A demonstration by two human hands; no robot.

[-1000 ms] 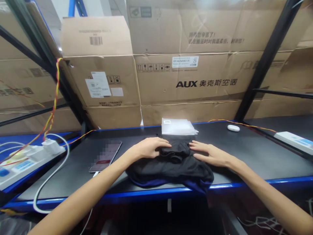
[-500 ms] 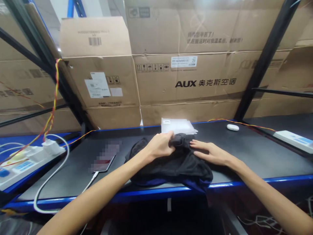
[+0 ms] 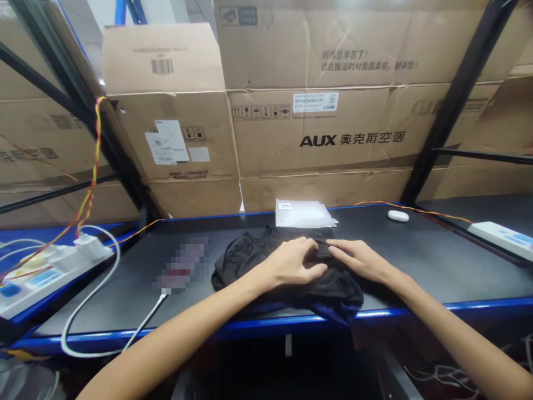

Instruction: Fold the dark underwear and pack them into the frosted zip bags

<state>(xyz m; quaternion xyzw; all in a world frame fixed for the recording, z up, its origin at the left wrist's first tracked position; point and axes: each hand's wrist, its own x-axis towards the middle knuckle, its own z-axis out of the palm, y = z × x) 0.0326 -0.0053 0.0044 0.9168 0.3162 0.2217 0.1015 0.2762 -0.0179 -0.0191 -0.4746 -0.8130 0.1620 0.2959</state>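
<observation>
A crumpled black garment [image 3: 245, 255] with some dark blue fabric at its lower edge lies bunched at the front of the table. On top of it rests my left hand [image 3: 293, 261], thumb and bent fingers apart, with no cloth visibly pinched between them. My right hand [image 3: 362, 258] lies over the garment's right side, its fingers stretched out and touching the fabric close to my left fingertips. Just behind the garment is a stack of clear plastic bags [image 3: 303, 214] with a small white label.
A blurred-out phone [image 3: 183, 266] on a white cable [image 3: 152, 316] lies at left. Power strips stand at the left [image 3: 45, 278] and right [image 3: 502, 236]. A small white case [image 3: 398, 216] sits at the back right. Cardboard boxes [image 3: 316, 161] wall the back, between black rack posts [image 3: 453, 105].
My left hand has let go of the bunched cloth and moved right and slightly down, with thumb and fingers now spread. The raised fold has flattened. My right hand has barely shifted.
</observation>
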